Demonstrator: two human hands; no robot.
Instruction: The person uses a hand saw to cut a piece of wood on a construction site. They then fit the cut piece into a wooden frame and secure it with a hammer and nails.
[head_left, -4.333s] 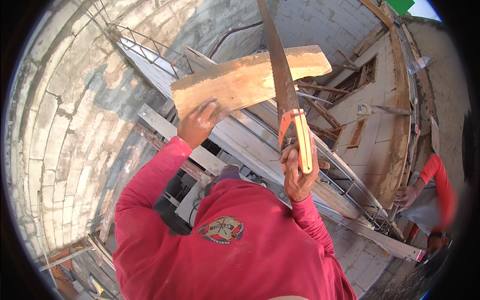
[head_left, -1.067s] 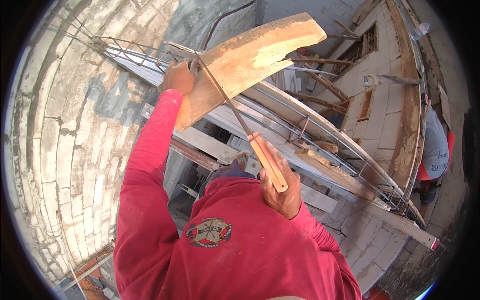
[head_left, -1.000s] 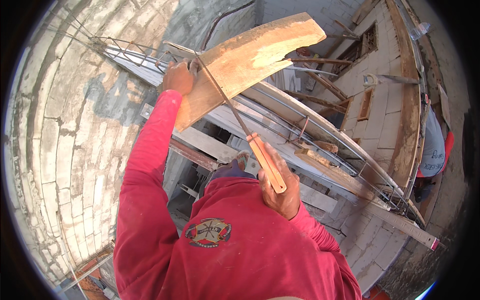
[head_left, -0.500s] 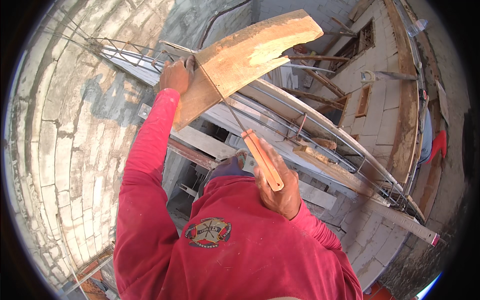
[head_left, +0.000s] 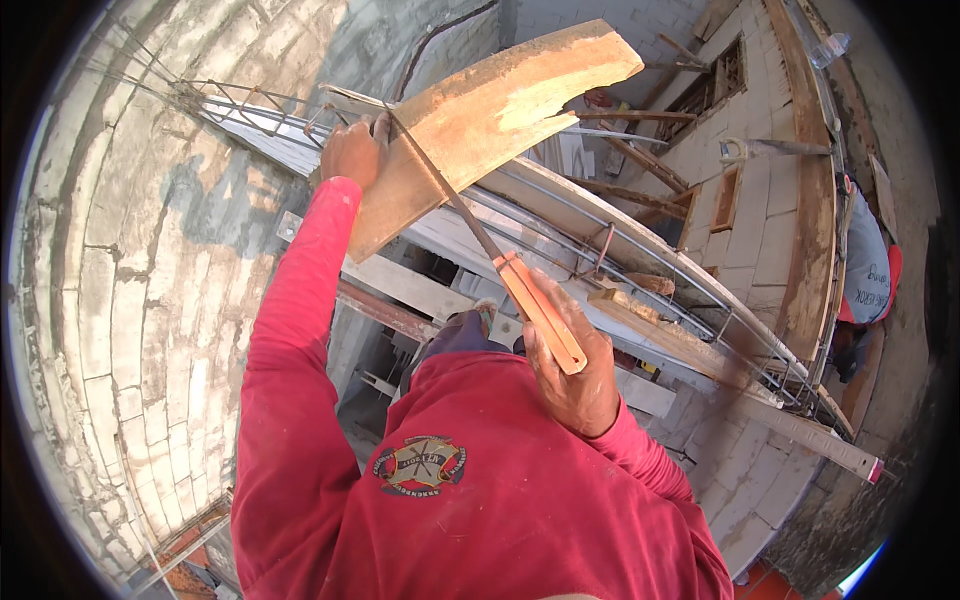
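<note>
A broad wooden board (head_left: 480, 100) with a ragged, notched far right end lies slanting across the upper middle. My left hand (head_left: 352, 153) grips its left edge, the thumb close beside the saw blade. In my right hand (head_left: 582, 375) is the orange handle of a handsaw (head_left: 538, 310), the fingers wrapped round it. The saw's thin dark blade runs up and left across the board, its far tip near my left thumb. Seen almost edge-on, the blade hides how deep it sits in the wood.
A block wall (head_left: 130, 300) rises on the left. Rebar (head_left: 250, 95) and long planks (head_left: 690, 350) stretch beneath and right of the board. Another handsaw (head_left: 780, 148) lies on the right-hand blockwork. At the far right, another person (head_left: 868, 265) bends in a grey and red shirt.
My right hand has drawn the saw down and to the right. The left hand and board stay nearly in place. More of the other person shows at the right.
</note>
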